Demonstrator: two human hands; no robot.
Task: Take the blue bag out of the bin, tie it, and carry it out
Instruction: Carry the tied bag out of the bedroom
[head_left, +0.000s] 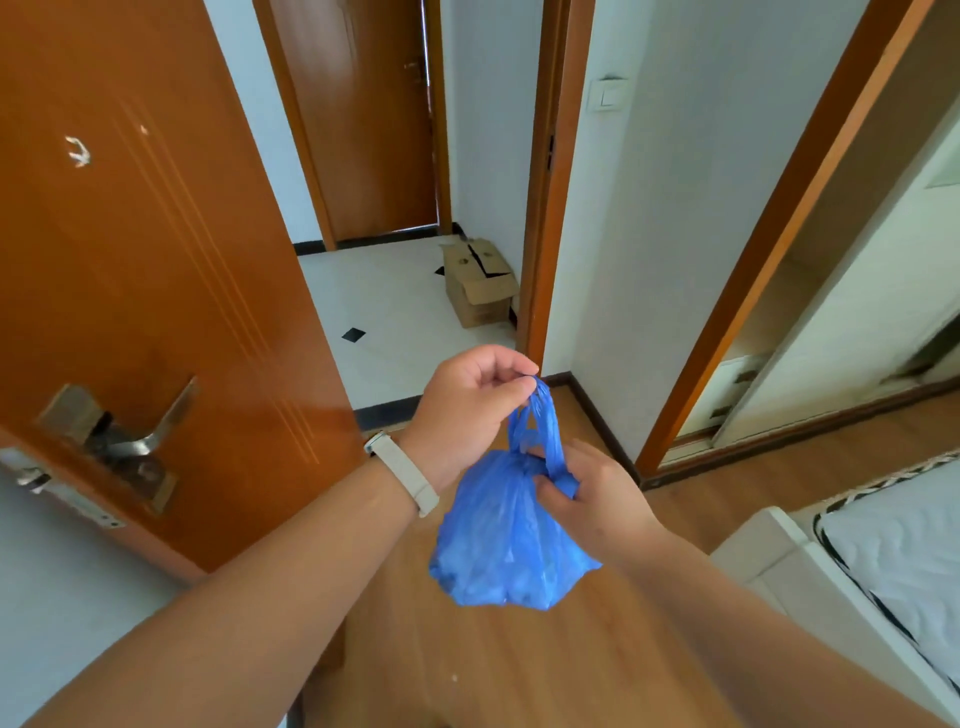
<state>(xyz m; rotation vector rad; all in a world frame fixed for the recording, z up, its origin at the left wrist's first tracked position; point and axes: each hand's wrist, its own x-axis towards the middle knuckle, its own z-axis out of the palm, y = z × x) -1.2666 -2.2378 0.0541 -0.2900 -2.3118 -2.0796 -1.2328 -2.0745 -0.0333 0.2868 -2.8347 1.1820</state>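
Your left hand (467, 410), just above the middle of the frame, has its fingers (511, 382) pinched together on the tops of the two handle loops of the blue bag (506, 545). The bag hangs free in the air at lower centre, above the wooden floor (519, 675); no bin shows in this view. Your right hand (597, 499), just right of centre, is curled at the bag's neck, its fingers closed on the gathered plastic where the loops meet the body.

The bag looks to be out of the bin already, and you seem to be finishing or tightening the tie. To do it well, keep the left hand pulling the loops straight up so the neck stays narrow, and let the right hand cinch the knot down against the bulge of the contents. Pull evenly; thin plastic like this will likely stretch or tear if you jerk one loop alone. Check that no gap is left at the neck before you let go with the right hand.

The open door (156, 260) fills the left of the frame, and the doorway beyond it, upper centre, shows a tiled hallway with a cardboard box (480, 283) at its right edge. Carry the bag by the loops and steer clear of that box.
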